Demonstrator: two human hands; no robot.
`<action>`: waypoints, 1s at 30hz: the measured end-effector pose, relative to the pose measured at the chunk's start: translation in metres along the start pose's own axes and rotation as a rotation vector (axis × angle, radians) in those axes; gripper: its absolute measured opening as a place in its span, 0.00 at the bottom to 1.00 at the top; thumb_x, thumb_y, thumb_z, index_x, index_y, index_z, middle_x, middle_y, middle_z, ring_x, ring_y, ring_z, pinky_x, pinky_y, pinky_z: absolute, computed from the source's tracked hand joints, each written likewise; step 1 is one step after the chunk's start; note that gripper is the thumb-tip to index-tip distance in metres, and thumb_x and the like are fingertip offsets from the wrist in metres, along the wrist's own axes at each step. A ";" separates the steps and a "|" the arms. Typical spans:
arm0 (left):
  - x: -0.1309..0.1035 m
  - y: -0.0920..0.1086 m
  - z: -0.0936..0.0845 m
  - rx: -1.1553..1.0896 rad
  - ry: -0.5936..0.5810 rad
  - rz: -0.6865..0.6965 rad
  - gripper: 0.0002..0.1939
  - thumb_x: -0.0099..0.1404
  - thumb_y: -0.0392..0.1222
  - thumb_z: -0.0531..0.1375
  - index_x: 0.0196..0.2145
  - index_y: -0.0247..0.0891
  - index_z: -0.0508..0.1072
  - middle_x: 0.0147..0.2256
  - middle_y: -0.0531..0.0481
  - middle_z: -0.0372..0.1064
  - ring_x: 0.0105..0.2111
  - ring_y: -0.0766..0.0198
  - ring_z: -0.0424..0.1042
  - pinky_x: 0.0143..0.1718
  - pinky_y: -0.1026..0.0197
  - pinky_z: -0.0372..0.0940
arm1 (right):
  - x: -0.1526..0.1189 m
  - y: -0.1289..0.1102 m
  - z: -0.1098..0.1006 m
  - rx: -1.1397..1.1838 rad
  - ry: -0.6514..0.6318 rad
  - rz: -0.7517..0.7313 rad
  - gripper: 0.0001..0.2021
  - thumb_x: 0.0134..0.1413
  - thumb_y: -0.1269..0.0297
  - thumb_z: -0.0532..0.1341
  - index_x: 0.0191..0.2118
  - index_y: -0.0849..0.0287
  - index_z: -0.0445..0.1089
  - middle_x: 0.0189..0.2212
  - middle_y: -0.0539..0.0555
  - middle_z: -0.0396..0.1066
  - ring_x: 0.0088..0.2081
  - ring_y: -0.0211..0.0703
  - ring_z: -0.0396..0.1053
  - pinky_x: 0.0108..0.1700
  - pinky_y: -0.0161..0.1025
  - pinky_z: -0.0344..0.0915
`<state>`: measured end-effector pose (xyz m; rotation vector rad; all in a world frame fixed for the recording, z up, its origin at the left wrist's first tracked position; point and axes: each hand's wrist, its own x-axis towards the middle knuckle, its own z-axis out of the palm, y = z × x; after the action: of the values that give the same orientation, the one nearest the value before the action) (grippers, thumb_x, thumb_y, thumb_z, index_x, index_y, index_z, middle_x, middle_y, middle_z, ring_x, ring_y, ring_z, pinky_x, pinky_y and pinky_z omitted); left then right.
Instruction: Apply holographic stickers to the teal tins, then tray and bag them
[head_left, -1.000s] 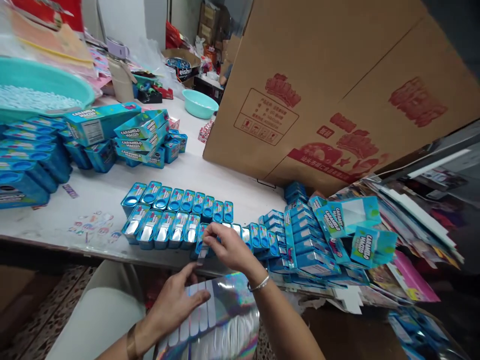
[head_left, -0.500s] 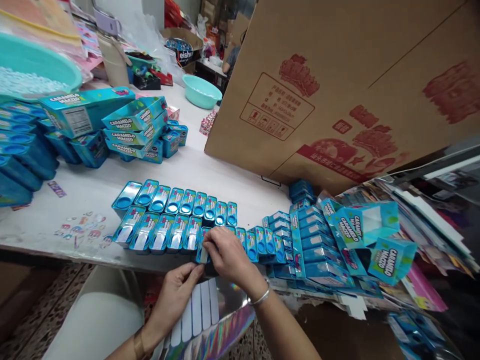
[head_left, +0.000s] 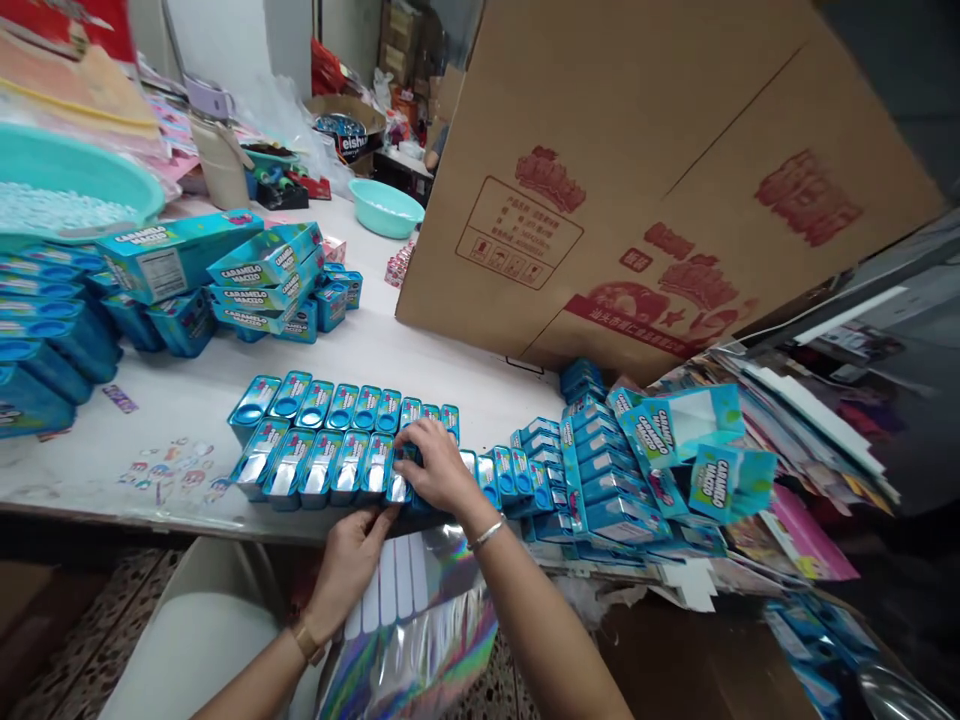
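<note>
Two rows of small blue containers with shiny lids stand along the table edge. My right hand (head_left: 435, 465) is bent over the near row, fingers curled down on a blue container (head_left: 398, 487) with a pale strip on its lid. Just in front, my left hand (head_left: 352, 550) has thumb and fingers drawn together, the tips by that container's near edge; whatever they pinch is hidden. Below my hands lies a shiny sheet of white sticker strips (head_left: 405, 580). Similar strips show on near-row containers to the left, such as the end container (head_left: 260, 455).
A large cardboard box (head_left: 600, 200) stands behind the rows. Blue display boxes (head_left: 615, 500) are piled on the right, and more blue boxes (head_left: 262, 255) on the left. Turquoise basins (head_left: 386, 210) sit farther back. Loose stickers (head_left: 176, 470) lie near the front edge.
My right hand has moved slightly left and up over the container, its fingers now lower across the lid. My left hand stays close to the near edge. The camera view has shifted.
</note>
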<state>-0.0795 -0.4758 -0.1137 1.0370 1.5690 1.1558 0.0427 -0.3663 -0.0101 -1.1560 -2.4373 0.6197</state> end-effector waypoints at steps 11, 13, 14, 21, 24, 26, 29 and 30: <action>-0.033 0.035 -0.022 0.018 -0.362 0.117 0.23 0.65 0.58 0.56 0.25 0.35 0.75 0.25 0.52 0.68 0.28 0.61 0.65 0.29 0.64 0.57 | -0.054 -0.020 -0.016 0.231 0.319 -0.095 0.09 0.65 0.71 0.57 0.47 0.54 0.68 0.46 0.55 0.71 0.50 0.45 0.66 0.53 0.43 0.62; -0.043 0.043 -0.027 -0.003 -0.477 0.090 0.18 0.64 0.52 0.58 0.30 0.35 0.78 0.29 0.50 0.73 0.32 0.59 0.68 0.33 0.64 0.59 | -0.091 -0.025 -0.020 0.218 0.262 -0.099 0.07 0.65 0.68 0.58 0.47 0.53 0.70 0.44 0.54 0.72 0.48 0.45 0.68 0.51 0.43 0.62; -0.045 0.046 -0.028 -0.020 -0.511 0.071 0.16 0.63 0.50 0.59 0.31 0.35 0.80 0.29 0.49 0.74 0.32 0.59 0.68 0.34 0.63 0.60 | -0.108 -0.026 -0.019 0.174 0.196 -0.104 0.07 0.64 0.68 0.60 0.46 0.53 0.71 0.43 0.53 0.73 0.47 0.46 0.68 0.50 0.43 0.62; -0.045 0.045 -0.013 -0.133 -0.653 -0.030 0.20 0.62 0.49 0.57 0.17 0.36 0.67 0.18 0.57 0.52 0.22 0.69 0.46 0.25 0.64 0.45 | -0.172 -0.018 0.013 -0.088 0.250 -0.138 0.10 0.64 0.69 0.58 0.48 0.53 0.73 0.38 0.55 0.76 0.40 0.47 0.70 0.42 0.45 0.62; -0.045 0.048 -0.009 -0.168 -0.675 -0.070 0.18 0.59 0.49 0.59 0.18 0.37 0.64 0.19 0.58 0.49 0.23 0.69 0.44 0.25 0.64 0.42 | -0.178 -0.017 0.018 0.007 0.337 -0.108 0.09 0.64 0.69 0.59 0.46 0.52 0.74 0.39 0.55 0.77 0.40 0.48 0.72 0.41 0.46 0.64; -0.046 0.051 -0.008 -0.191 -0.669 -0.102 0.17 0.58 0.49 0.60 0.19 0.37 0.65 0.20 0.58 0.50 0.23 0.69 0.44 0.24 0.64 0.42 | -0.178 -0.019 0.018 0.100 0.372 -0.059 0.07 0.64 0.68 0.59 0.43 0.51 0.74 0.39 0.55 0.77 0.40 0.48 0.73 0.42 0.46 0.65; -0.046 0.056 -0.008 -0.224 -0.646 -0.137 0.17 0.58 0.50 0.60 0.19 0.37 0.65 0.20 0.59 0.49 0.23 0.69 0.44 0.24 0.64 0.42 | -0.175 -0.020 0.020 0.198 0.400 -0.010 0.05 0.64 0.68 0.58 0.39 0.52 0.72 0.38 0.54 0.76 0.42 0.47 0.73 0.44 0.45 0.65; -0.046 0.057 -0.008 -0.226 -0.636 -0.141 0.17 0.58 0.50 0.60 0.19 0.37 0.64 0.20 0.59 0.48 0.23 0.69 0.43 0.24 0.64 0.42 | -0.173 -0.019 0.021 0.203 0.400 -0.004 0.05 0.64 0.69 0.58 0.38 0.53 0.70 0.38 0.54 0.76 0.42 0.47 0.72 0.44 0.45 0.64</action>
<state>-0.0695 -0.5090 -0.0488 0.9949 0.9670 0.7764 0.1228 -0.5191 -0.0419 -1.0741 -1.9920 0.5572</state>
